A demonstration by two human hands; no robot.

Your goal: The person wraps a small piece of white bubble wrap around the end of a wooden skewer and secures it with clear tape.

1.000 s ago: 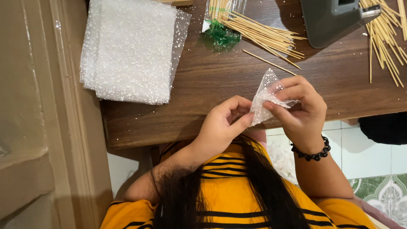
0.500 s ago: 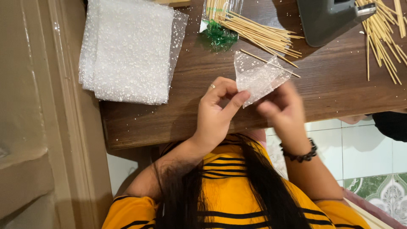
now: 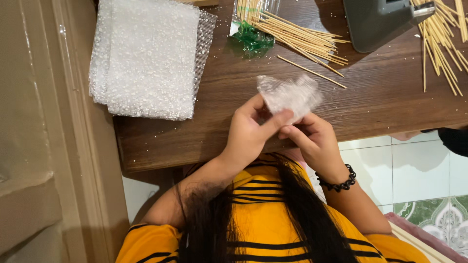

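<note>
A small piece of white speckled mesh hangs crumpled just above the dark wooden table, near its front edge. My left hand pinches the piece's lower left side between thumb and fingers. My right hand, with a black bead bracelet on its wrist, grips the lower right side from underneath. The two hands touch each other below the mesh. One loose wooden skewer lies on the table just beyond the mesh.
A stack of white speckled mesh sheets lies at the table's left end. A bundle of wooden skewers with a green wrapper sits at the back, a dark grey device beside it, more skewers far right. Tiled floor lies below right.
The mesh piece was a flat folded triangle held at the right; it has moved left and now looks bunched between both hands. My right hand has dropped below it.
</note>
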